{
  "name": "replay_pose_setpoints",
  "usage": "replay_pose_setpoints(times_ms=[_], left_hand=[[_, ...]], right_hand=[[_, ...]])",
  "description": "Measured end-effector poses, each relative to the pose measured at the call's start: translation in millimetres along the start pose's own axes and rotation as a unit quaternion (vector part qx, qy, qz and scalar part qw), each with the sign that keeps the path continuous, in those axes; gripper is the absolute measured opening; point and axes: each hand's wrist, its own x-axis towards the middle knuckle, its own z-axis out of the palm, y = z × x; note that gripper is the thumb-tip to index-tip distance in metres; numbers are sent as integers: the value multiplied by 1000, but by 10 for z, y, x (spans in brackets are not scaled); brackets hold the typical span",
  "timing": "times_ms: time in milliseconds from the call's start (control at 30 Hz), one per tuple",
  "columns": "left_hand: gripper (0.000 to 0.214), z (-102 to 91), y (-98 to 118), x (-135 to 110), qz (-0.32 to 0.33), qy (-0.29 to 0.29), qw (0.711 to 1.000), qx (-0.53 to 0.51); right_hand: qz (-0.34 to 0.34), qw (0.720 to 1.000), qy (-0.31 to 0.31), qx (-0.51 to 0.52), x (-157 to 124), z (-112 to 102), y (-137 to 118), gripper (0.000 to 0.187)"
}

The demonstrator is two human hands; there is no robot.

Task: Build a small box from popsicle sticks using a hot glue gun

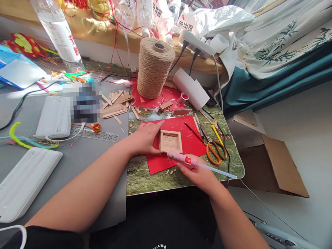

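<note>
A small square box of stacked wooden craft sticks (171,142) lies on a red sheet (159,164). My left hand (148,137) is around its left side, thumb at the near left corner and fingers stretched past the far left corner. In my right hand (197,171) is a pink hot glue gun (181,159), a translucent glue stick (218,170) poking out of its back end. The gun's nozzle points at the box's near left corner; whether it touches cannot be made out. Tiny wood scraps (172,172) lie on the near edge of the sheet.
Orange-handled scissors (216,151), a dark red pencil (194,132) and a yellow tool (217,134) lie right of the sheet. Behind stand a twine spool (154,67) and loose craft sticks (117,104). A power strip (196,43) and cardboard box (285,166) are at right.
</note>
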Motion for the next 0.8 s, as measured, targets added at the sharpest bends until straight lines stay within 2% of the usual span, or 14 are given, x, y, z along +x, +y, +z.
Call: replay_pose_setpoints(times_ms=[300,667,733,800], left_hand=[[126,13,-5,4,2,4,1000,5],[127,5,1,2,0,3,1000,-5],[127,-7,11,2,1,2,1000,-6],[128,-22,22,1,0,-2,1000,-6]], right_hand=[[10,1000,6,-1,6,13,34,29],[1,999,14,-30,42,-88,-15,27],[-11,998,40,-44,61,-107,-65,28],[-31,994,102,-34,66,-125,-96,27]])
